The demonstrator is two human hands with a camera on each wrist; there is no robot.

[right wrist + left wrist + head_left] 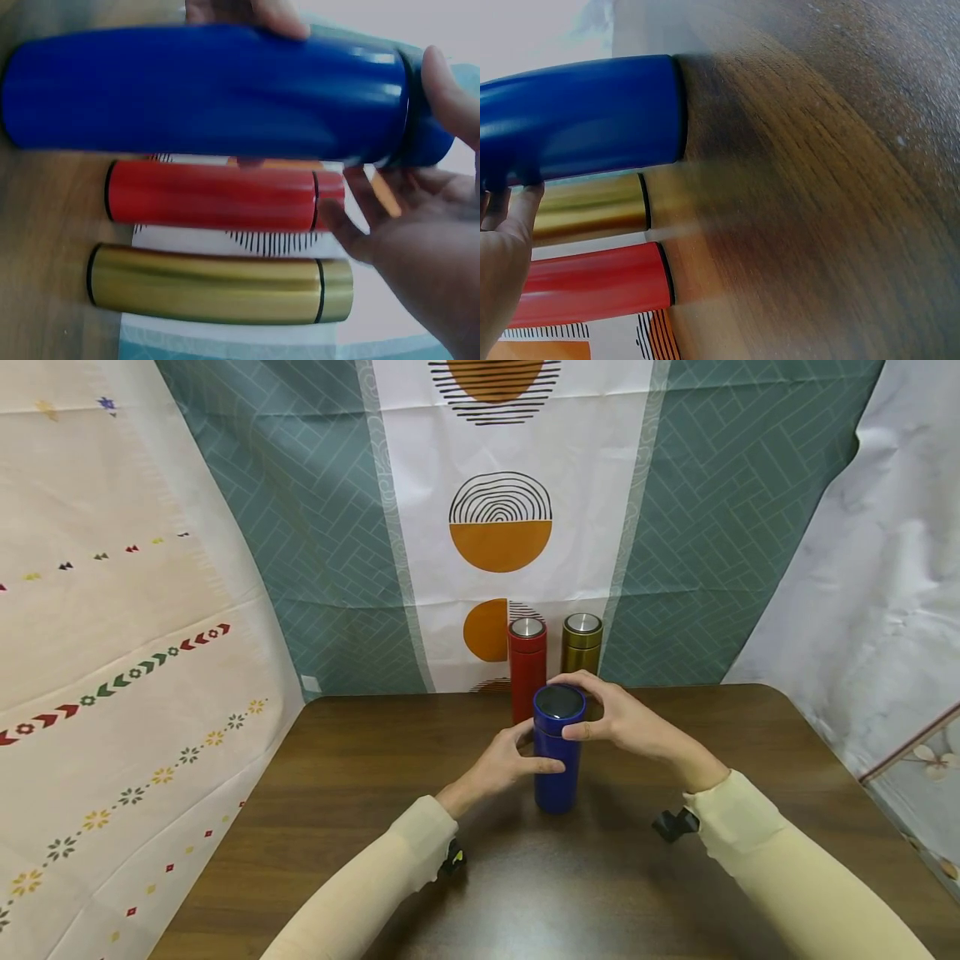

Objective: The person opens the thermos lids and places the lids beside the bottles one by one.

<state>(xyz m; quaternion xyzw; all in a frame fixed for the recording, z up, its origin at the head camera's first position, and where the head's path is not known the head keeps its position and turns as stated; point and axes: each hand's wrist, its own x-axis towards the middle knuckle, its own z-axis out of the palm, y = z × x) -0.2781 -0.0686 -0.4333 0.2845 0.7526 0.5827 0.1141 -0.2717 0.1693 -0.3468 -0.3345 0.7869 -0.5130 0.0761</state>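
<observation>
A blue thermos bottle (557, 789) with a dark round top is upright over the brown table, in front of the other bottles. Low on its left side, my left hand (501, 766) holds the body, thumb across the front and fingers reaching behind. My right hand (618, 718) curves around the lid (433, 135) from the right, with the thumb at the near side and fingers at the far side. The left wrist view shows the blue bottle's base (676, 109) close to the tabletop; whether it touches is hard to tell.
Behind the blue bottle stand a red bottle (528, 668) and a gold bottle (582, 652), both with silver tops. A patterned cloth (337, 568) hangs at the table's (360, 760) back edge. Light cloths hang on both sides.
</observation>
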